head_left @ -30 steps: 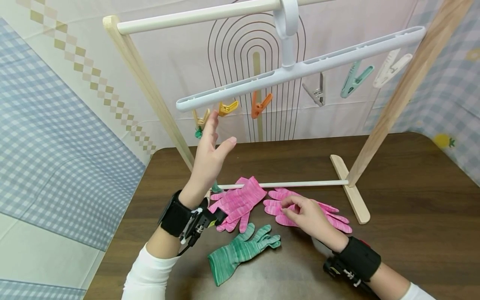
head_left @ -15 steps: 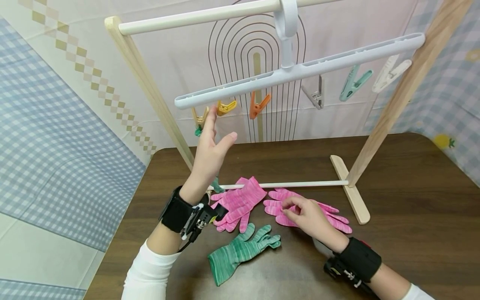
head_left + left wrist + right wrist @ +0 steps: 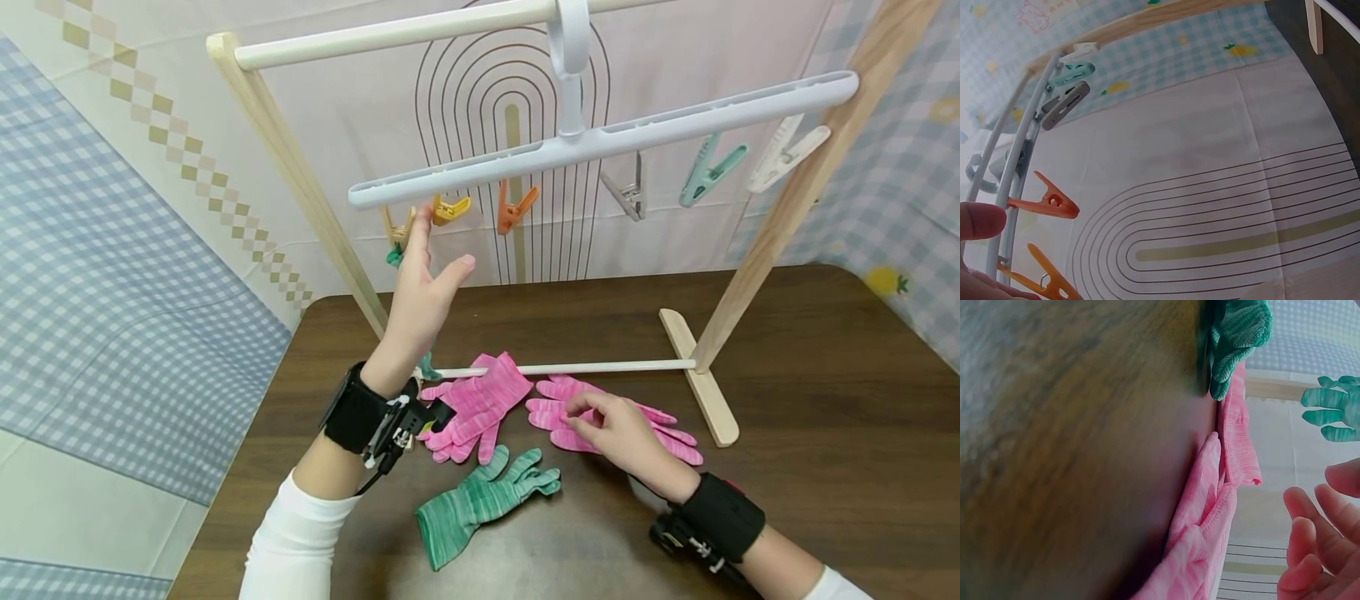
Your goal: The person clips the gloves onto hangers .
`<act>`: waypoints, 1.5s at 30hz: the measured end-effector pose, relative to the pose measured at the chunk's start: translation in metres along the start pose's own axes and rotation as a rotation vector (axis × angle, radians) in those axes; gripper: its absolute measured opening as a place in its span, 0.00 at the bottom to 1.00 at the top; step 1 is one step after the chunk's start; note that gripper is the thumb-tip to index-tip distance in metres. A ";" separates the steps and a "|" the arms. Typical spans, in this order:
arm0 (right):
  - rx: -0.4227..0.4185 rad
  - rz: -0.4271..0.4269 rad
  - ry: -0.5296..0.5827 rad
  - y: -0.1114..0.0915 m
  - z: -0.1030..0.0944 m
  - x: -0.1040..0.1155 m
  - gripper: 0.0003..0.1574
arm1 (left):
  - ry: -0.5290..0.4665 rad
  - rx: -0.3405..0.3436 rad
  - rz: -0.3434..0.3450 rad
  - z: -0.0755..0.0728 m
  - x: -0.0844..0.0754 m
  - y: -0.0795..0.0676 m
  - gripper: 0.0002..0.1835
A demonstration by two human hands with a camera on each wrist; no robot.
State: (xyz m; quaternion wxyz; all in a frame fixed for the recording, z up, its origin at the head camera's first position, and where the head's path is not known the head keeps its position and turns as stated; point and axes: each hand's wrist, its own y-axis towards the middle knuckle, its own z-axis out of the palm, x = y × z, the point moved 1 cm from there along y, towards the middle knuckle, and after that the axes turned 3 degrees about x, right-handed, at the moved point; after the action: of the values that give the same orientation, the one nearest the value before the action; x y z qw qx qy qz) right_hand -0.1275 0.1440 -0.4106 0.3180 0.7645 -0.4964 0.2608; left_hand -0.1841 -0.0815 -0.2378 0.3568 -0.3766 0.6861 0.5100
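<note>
My left hand (image 3: 420, 304) is raised to the left end of a white hanger (image 3: 615, 139), thumb spread and fingers straight. Its fingertips are right at the yellow clothespin (image 3: 452, 210) and beside the beige clothespin (image 3: 393, 231). From the beige one hangs a green glove (image 3: 1332, 407), mostly hidden behind this hand in the head view. My right hand (image 3: 618, 429) is low over a pink glove (image 3: 678, 446), fingers loosely bent and holding nothing. More pink gloves (image 3: 491, 396) lie to its left, and another green glove (image 3: 472, 504) lies in front.
The hanger hooks over the top bar (image 3: 405, 32) of a wooden rack, whose right post (image 3: 780, 242) stands on the table (image 3: 825, 467). Orange (image 3: 516, 208), grey (image 3: 630, 192), teal (image 3: 708, 171) and white clothespins (image 3: 787, 156) hang along it. A white lower bar (image 3: 607, 367) runs behind the gloves.
My left hand has risen slightly, and the hanger's left end has tipped up a little while its right end has dropped. My right hand and the gloves on the table stay put.
</note>
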 end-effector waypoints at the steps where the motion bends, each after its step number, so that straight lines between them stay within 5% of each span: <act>1: -0.001 0.000 -0.005 0.000 0.000 0.000 0.04 | 0.005 -0.001 -0.003 0.000 0.000 0.001 0.40; 23: 0.064 -0.017 -0.123 0.000 -0.002 -0.005 0.08 | 0.033 0.039 -0.046 0.005 0.004 0.016 0.41; 37: 0.017 -0.029 -0.261 -0.003 -0.004 -0.012 0.12 | 0.045 0.050 -0.044 0.006 0.004 0.015 0.40; 45: 0.068 0.018 -0.328 -0.003 -0.014 -0.020 0.17 | 0.057 0.060 -0.054 0.005 -0.001 0.013 0.40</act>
State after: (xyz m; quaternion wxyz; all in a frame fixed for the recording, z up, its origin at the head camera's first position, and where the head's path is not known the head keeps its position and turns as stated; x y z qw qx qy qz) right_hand -0.1329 0.1674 -0.4162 0.2041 0.8028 -0.5392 0.1518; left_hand -0.1946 -0.0739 -0.2328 0.3618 -0.3988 0.7006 0.4682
